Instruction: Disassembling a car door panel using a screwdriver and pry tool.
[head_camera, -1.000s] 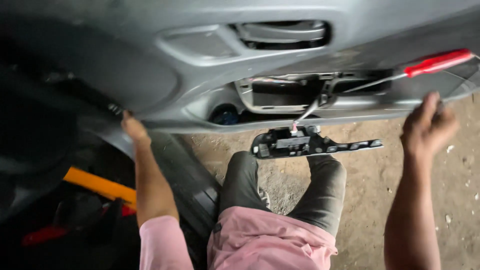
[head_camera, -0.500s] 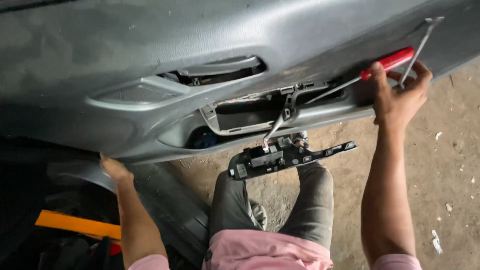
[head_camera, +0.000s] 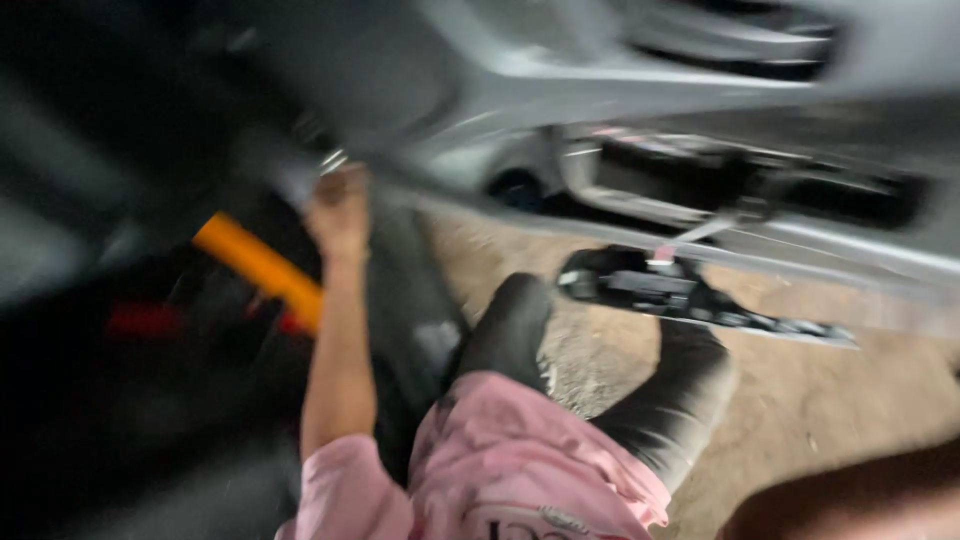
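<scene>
The view is heavily blurred. A large grey car door panel (head_camera: 520, 90) fills the top of the frame. My left hand (head_camera: 340, 212) is raised to its lower left edge and seems to grip that edge. A black switch unit (head_camera: 680, 292) hangs on a wire below the panel's opening, above my knees. Of my right arm only a stretch of forearm (head_camera: 860, 495) shows at the bottom right; the hand itself is out of frame.
An orange bar (head_camera: 258, 266) and something red (head_camera: 145, 322) lie in the dark area at left. My dark trousers (head_camera: 660, 400) and pink shirt (head_camera: 500, 460) are at the bottom centre. Sandy ground (head_camera: 800, 390) lies beneath the panel at right.
The view has swung and blurred. My right hand and the red-handled screwdriver it reached for have left the frame. My left hand stays at the panel's lower edge.
</scene>
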